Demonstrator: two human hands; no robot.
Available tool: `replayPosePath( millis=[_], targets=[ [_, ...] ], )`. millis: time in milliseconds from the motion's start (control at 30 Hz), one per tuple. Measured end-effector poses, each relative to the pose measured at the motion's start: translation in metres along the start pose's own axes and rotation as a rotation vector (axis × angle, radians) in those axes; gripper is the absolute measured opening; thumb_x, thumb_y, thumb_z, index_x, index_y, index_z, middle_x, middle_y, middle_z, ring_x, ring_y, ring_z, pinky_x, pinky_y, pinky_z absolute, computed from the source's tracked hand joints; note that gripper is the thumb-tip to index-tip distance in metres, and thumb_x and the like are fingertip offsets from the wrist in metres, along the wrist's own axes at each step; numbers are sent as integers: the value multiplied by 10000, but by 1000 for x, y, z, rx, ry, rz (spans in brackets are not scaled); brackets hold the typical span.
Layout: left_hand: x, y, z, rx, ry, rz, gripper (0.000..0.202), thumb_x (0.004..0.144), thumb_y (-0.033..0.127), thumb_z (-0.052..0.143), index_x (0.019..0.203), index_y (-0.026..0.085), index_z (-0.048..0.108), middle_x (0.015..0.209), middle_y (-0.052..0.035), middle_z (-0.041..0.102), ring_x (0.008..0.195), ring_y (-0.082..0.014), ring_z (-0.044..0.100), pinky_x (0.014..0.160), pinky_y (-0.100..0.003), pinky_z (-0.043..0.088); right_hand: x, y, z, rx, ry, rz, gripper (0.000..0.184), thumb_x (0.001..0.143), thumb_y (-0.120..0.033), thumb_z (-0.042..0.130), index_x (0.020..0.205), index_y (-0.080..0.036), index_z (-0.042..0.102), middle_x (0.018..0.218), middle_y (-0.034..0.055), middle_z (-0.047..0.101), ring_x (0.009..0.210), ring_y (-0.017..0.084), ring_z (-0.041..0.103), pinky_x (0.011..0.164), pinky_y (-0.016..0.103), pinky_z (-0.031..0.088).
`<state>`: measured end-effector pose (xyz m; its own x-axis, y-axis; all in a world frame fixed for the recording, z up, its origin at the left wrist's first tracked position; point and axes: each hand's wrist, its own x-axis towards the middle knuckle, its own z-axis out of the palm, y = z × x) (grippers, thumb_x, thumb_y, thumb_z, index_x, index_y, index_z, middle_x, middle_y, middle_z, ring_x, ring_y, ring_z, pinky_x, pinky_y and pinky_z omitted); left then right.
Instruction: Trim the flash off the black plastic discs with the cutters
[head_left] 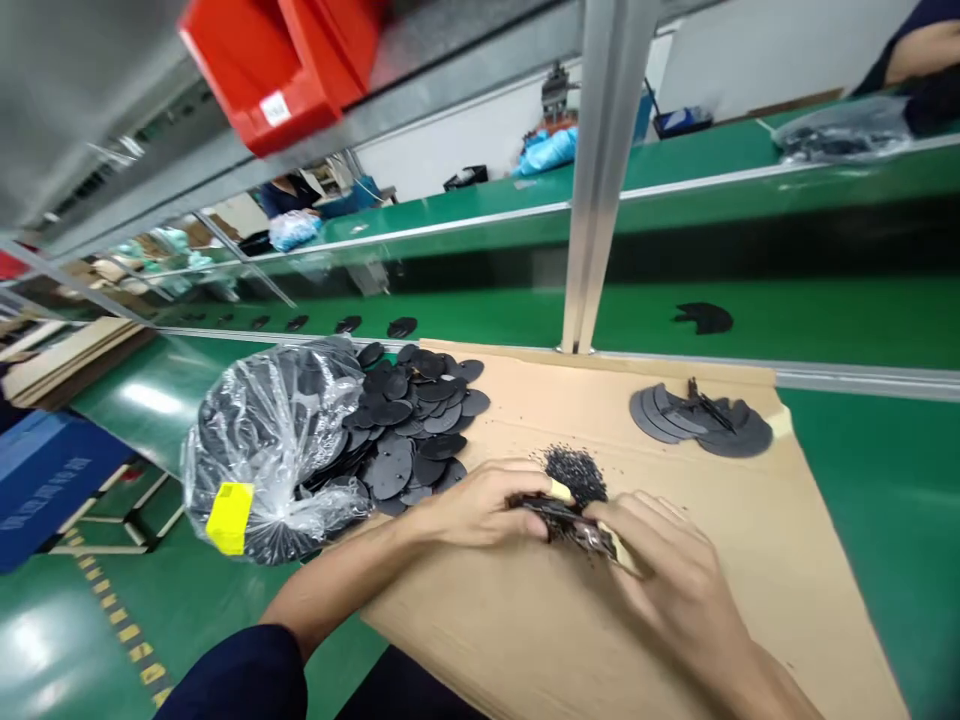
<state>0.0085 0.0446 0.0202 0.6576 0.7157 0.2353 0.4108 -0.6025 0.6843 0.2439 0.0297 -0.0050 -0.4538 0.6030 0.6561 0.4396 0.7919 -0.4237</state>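
My left hand (480, 508) is closed on one end of a thin black plastic part (556, 510), seen nearly edge-on. At the part's other end, the fingers of my right hand (671, 560) are pinched together. A small shiny piece lies by the right fingertips, too blurred to name. Pale yellow covers show on fingers of both hands. Just beyond the hands, a heap of tiny black pieces (574, 472) is spread on the cardboard sheet (525, 400). To the left lie many loose black discs (394, 465), spilling beside a clear plastic bag (255, 430) with a yellow label.
Dark flat parts are stacked (701, 420) at the cardboard's far right. One notched black part (705, 318) rests on the green belt (825, 330), with several more along it at left. A metal post (592, 180) and a red bin (277, 70) stand above. Other people are across.
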Motion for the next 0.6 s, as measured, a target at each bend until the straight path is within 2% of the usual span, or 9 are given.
replayPosePath(
  millis=[100, 233, 300, 367, 467, 533, 600],
  targets=[
    [14, 9, -23, -91, -172, -130, 224, 986, 122, 567, 1068, 295, 683, 999, 27, 740, 907, -123, 711, 810, -218, 558, -1, 4, 0, -31, 35, -54, 257, 922, -62, 488, 1082, -216, 619, 797, 47, 653, 690, 186, 581, 634, 307, 436],
    [46, 6, -57, -52, -458, -150, 88, 941, 144, 650, 959, 204, 711, 868, 22, 753, 778, -110, 696, 716, -178, 528, -1, 7, 2, -151, 59, -74, 243, 935, -82, 488, 1106, -192, 623, 791, 52, 639, 690, 193, 550, 635, 313, 403],
    [66, -6, -79, 35, -506, -124, 77, 931, 151, 650, 929, 158, 727, 861, -11, 762, 785, -125, 702, 722, -183, 513, -2, 8, 3, -232, 71, -36, 188, 963, -142, 505, 1101, -173, 628, 807, 61, 642, 715, 200, 555, 647, 317, 392],
    [86, -25, -103, 167, -458, -154, 81, 904, 139, 653, 890, 139, 732, 836, -26, 760, 778, -140, 699, 714, -198, 490, -3, 7, 3, -289, 69, 13, 147, 986, -218, 530, 1074, -163, 635, 819, 66, 645, 744, 205, 564, 658, 319, 381],
    [112, -61, -134, 535, -239, -329, 91, 848, 109, 661, 863, 155, 738, 821, -16, 762, 805, -159, 707, 731, -212, 475, -5, 4, 5, -328, 46, 58, 146, 989, -240, 525, 1052, -160, 631, 832, 65, 648, 765, 206, 564, 670, 318, 368],
    [126, -86, -144, 636, -140, -391, 124, 876, 117, 624, 912, 147, 739, 901, -46, 774, 890, -190, 716, 789, -240, 489, -7, 2, 6, -326, 17, 66, 146, 964, -187, 511, 1056, -164, 621, 837, 62, 645, 764, 207, 553, 678, 318, 367],
    [134, -109, -144, 688, -90, -446, 167, 934, 132, 568, 985, 131, 726, 985, -70, 768, 957, -201, 712, 860, -275, 510, -9, 0, 8, -317, -10, 85, 175, 920, -125, 506, 1051, -171, 611, 839, 59, 639, 768, 210, 543, 687, 319, 369]
  ],
)
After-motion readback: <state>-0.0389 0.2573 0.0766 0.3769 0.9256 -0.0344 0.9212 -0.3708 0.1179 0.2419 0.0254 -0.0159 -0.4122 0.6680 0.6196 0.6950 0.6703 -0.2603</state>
